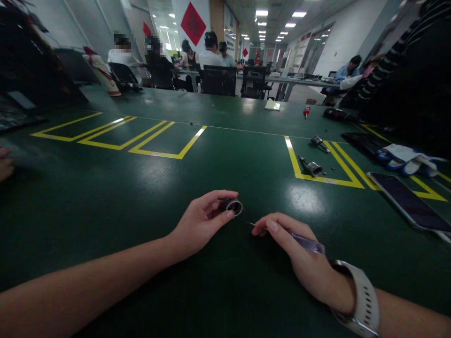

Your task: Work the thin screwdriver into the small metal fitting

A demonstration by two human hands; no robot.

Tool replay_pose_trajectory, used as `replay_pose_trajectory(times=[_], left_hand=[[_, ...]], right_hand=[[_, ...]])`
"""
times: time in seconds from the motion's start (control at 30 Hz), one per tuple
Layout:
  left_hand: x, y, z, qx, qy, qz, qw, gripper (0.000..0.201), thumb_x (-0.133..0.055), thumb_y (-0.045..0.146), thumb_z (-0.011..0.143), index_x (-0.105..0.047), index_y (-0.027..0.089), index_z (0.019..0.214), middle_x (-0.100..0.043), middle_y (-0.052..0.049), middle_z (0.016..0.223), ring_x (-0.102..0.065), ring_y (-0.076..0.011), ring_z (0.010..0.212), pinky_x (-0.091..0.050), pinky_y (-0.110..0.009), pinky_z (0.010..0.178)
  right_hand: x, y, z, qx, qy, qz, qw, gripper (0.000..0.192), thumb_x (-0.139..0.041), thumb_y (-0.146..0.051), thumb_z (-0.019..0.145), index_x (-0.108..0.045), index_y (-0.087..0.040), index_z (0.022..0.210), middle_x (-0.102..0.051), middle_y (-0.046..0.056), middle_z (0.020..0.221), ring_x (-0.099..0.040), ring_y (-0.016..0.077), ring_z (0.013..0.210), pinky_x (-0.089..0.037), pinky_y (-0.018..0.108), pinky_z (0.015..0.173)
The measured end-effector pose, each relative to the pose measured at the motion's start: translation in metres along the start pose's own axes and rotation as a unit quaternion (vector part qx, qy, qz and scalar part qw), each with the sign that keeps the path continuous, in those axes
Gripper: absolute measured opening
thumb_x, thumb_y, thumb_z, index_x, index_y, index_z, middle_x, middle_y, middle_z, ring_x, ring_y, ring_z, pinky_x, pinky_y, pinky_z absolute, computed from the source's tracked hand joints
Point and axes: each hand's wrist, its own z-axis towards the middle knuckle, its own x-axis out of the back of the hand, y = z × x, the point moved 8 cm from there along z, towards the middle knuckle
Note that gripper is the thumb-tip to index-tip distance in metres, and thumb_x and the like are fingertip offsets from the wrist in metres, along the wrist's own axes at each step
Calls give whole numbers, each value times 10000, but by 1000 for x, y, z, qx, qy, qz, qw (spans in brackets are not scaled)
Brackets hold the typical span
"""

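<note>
Left hand pinches metal ring; right hand grips screwdriver; no legible markings.

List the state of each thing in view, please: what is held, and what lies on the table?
Left hand: shut on the small metal cylinder.
Right hand: shut on the clear-handled screwdriver, tip toward the cylinder.
Two metal parts: lying on the green table, untouched.
Phone: flat, screen dark.
Gloves: lying unworn.
Red screwdriver: lying far off.

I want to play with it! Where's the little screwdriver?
In the head view, the screwdriver is in the right hand, low and right of centre, its tip pointing at the small metal ring the left hand holds.
</note>
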Motion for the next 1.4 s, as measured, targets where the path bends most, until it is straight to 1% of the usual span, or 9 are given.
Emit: replay_pose_trajectory(times=[0.13,0.23,0.33,0.47,0.63,0.83,1.0,1.2,1.4], left_hand=[[1,10,2,-2,34,-20,999,308,-605,169,764,-589,177,1072,-661,-38,1018,-620,-163,914,-521,-301,814],[-1,17,7,0,57,-25,998,270,-608,176,756,-611,167,1026,-660,-47,1001,-615,-171,887,-527,-299,757],[-6,25,18,1,68,-35,997,228,-600,170,748,-624,151,974,-662,-58,962,-612,-177,865,-521,-298,717],[-21,29,41,-14,51,-58,997,229,-592,160,741,-619,146,968,-654,-68,972,-610,-185,884,-516,-308,720],[-33,15,61,-15,42,-76,996,258,-595,167,735,-614,154,992,-645,-75,1021,-613,-189,892,-512,-332,747],[-36,-2,66,7,13,-69,998,264,-603,150,711,-631,152,973,-656,-66,1008,-618,-191,885,-497,-345,775],[-39,-4,67,5,-5,-62,998,292,-600,139,711,-623,151,1002,-661,-53,947,-613,-184,874,-484,-359,815],[-38,-2,63,11,6,-62,998,272,-587,113,698,-629,136,967,-664,-50,911,-618,-171,838,-468,-372,858],[-36,-2,62,6,4,-51,999,264,-588,119,696,-634,143,955,-660,-48,907,-609,-179,876,-454,-384,875]], right_hand=[[3,2,0,-26,6,-3,1000,231,-553,-400,817,-618,-183,771,-615,12,726,-560,136,663,-437,242,565],[6,5,1,-37,15,-11,999,247,-555,-407,810,-576,-179,720,-558,-5,665,-508,123,603,-404,239,526],[10,6,2,-38,28,1,999,266,-488,-398,850,-579,-180,728,-561,0,672,-526,135,645,-418,259,581],[10,4,1,-35,20,31,999,281,-448,-383,866,-627,-167,851,-636,46,790,-587,178,779,-454,318,706],[12,-2,0,-27,3,44,999,298,-421,-363,889,-641,-165,926,-663,76,913,-601,202,893,-461,368,811],[16,-2,5,-15,-5,24,1000,295,-405,-332,913,-665,-200,961,-658,59,975,-584,194,953,-446,368,864],[14,5,7,-23,-8,37,999,308,-394,-344,920,-659,-207,994,-657,52,984,-591,187,954,-450,358,860],[16,6,12,-13,7,85,996,351,-390,-386,918,-663,-167,924,-663,67,928,-618,184,898,-478,346,814],[18,20,21,-47,4,157,987,398,-396,-479,892,-622,-152,917,-655,87,934,-653,187,828,-519,349,745]])
